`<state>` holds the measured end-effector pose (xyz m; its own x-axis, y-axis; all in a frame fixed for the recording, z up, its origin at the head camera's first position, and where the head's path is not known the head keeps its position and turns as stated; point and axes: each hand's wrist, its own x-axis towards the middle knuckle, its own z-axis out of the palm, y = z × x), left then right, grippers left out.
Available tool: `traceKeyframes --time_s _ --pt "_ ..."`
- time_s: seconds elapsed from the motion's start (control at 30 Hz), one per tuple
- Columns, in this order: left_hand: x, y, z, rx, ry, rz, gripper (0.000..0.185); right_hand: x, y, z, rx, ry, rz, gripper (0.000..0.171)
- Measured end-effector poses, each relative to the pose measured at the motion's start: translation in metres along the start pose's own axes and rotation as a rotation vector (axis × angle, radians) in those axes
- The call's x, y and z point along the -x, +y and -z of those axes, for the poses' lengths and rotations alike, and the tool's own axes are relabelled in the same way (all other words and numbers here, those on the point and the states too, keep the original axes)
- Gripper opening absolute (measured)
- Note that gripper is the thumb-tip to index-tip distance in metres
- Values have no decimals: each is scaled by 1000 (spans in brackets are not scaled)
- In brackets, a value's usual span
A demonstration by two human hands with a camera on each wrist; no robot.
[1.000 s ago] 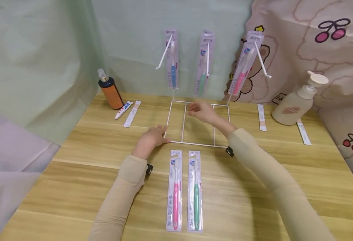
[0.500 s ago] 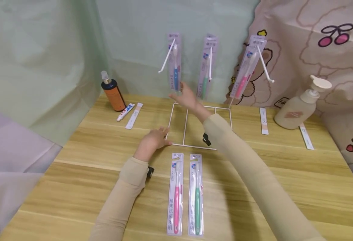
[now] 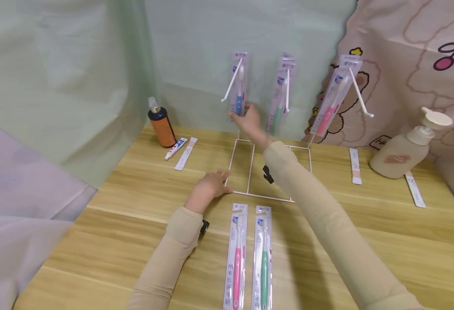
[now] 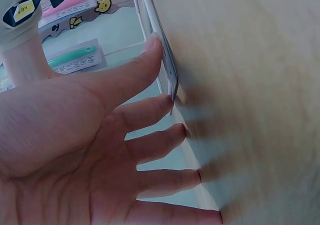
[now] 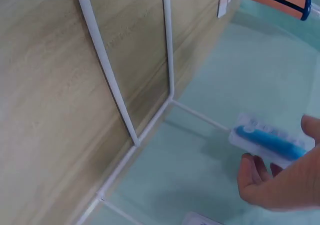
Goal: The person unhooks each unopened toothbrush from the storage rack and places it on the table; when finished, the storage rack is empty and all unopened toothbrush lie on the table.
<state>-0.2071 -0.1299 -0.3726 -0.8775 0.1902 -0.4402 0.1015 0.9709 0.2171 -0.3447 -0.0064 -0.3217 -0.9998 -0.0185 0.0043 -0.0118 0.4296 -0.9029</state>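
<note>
Head view: reaching the right hand [image 3: 251,122], half-open with thumb apart from curled fingers, to one blue-handled toothbrush in lilac plastic packaging [image 3: 239,97], hung above the desk's [image 3: 126,219] back edge; cannot tell whether touching it. Resting the left hand [image 3: 210,185], spread and holding nothing, at the near-left corner of one white metal wire rack [image 5: 169,40]. Counting three white hooks [image 3: 288,90], all hung with packs; toward the desk's near edge, lying flat, one pink-handled toothbrush pack [image 3: 236,258] and one green-handled toothbrush pack [image 3: 264,258].

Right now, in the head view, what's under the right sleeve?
The white wire rack and wooden table pass under the right sleeve, showing either side. It hides the rack's front right base corner; anything else there is covered.
</note>
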Motion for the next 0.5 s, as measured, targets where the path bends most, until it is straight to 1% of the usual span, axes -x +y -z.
traceKeyframes --time_s 0.1,0.23,0.27,0.37,0.5 --pt "-1 5 0 -2 -4 -2 71 0 0 6 23 -3 -18 56" --pt "-2 8 0 -9 -3 -14 71 1 1 13 102 61 9 45" --pt "-2 7 0 -10 -1 -15 71 2 2 15 110 77 27 42" --pt "-2 5 0 -18 6 -18 71 8 8 19 197 124 128 34" --pt "-1 0 0 -14 2 -9 72 16 17 26 324 147 244 31"
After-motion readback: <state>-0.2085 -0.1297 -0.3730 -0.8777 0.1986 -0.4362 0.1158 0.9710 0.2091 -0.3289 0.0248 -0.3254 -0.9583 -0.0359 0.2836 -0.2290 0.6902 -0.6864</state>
